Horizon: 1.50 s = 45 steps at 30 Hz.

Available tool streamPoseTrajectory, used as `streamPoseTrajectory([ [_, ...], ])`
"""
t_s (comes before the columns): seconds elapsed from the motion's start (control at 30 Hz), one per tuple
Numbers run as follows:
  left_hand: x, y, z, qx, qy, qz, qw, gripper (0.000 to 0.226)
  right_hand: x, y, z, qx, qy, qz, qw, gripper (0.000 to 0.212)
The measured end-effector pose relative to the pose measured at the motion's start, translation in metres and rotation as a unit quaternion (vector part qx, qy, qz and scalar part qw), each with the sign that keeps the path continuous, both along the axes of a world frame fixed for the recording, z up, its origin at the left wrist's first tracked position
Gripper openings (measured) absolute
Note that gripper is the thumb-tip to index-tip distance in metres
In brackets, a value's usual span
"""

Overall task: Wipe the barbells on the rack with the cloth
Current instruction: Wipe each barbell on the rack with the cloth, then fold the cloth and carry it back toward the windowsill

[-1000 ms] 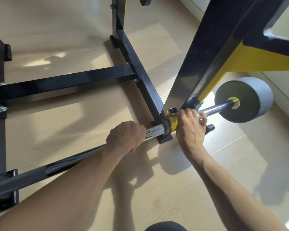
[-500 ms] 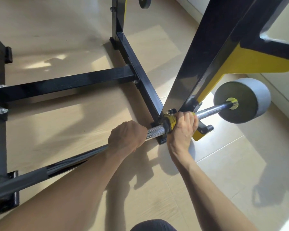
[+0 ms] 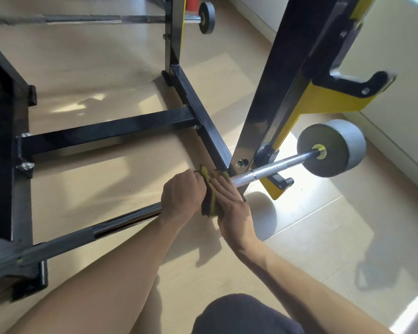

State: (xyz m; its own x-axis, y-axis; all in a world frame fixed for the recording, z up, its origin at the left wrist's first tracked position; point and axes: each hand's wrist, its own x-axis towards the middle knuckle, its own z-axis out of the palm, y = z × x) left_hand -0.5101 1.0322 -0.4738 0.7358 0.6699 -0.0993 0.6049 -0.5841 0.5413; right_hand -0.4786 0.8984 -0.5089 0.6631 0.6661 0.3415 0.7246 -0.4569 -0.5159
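Note:
A chrome barbell (image 3: 275,168) lies low across the black and yellow rack (image 3: 282,97), with a grey weight (image 3: 333,148) on its right end. My left hand (image 3: 181,197) grips the bar to the left of the upright. Right beside it, my right hand (image 3: 229,203) holds a yellow and dark cloth (image 3: 210,189) wrapped around the bar, its fingers laid along the cloth. The two hands touch. The stretch of bar under both hands is hidden.
A second barbell (image 3: 140,19) with a small black plate (image 3: 206,18) sits higher at the back. Black base beams (image 3: 106,131) cross the tan floor. A yellow bar hook (image 3: 328,102) juts out at upper right. A white wall runs along the right.
My right hand slid the cloth leftward along the bar, from the rack upright to right against my left hand. The view pulled back and tilted up, showing the rear barbell.

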Motion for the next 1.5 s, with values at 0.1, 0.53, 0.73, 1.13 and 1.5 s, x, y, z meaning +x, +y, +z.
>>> streamPoseTrajectory([
  [0.1,-0.017,0.002,0.006,0.025,-0.188,0.028,0.981,0.011,-0.010,-0.017,0.028,-0.088,0.083,0.039,0.992,0.044],
  [0.53,-0.052,-0.104,0.244,-0.326,0.135,-0.269,0.896,0.039,-0.010,-0.126,0.281,-0.276,0.415,0.018,0.867,0.022],
  [0.73,-0.050,-0.156,0.401,-0.485,0.209,-0.273,0.804,0.060,0.002,-0.212,0.452,-0.181,0.517,-0.043,0.835,0.044],
  [1.13,0.015,-0.300,0.616,-0.562,0.200,-0.241,0.766,0.051,0.011,-0.395,0.674,0.019,0.458,-0.129,0.879,0.064],
  [1.5,0.086,-0.389,0.681,-0.729,0.188,-0.213,0.622,0.043,0.019,-0.467,0.750,0.053,0.289,-0.159,0.943,0.029],
])
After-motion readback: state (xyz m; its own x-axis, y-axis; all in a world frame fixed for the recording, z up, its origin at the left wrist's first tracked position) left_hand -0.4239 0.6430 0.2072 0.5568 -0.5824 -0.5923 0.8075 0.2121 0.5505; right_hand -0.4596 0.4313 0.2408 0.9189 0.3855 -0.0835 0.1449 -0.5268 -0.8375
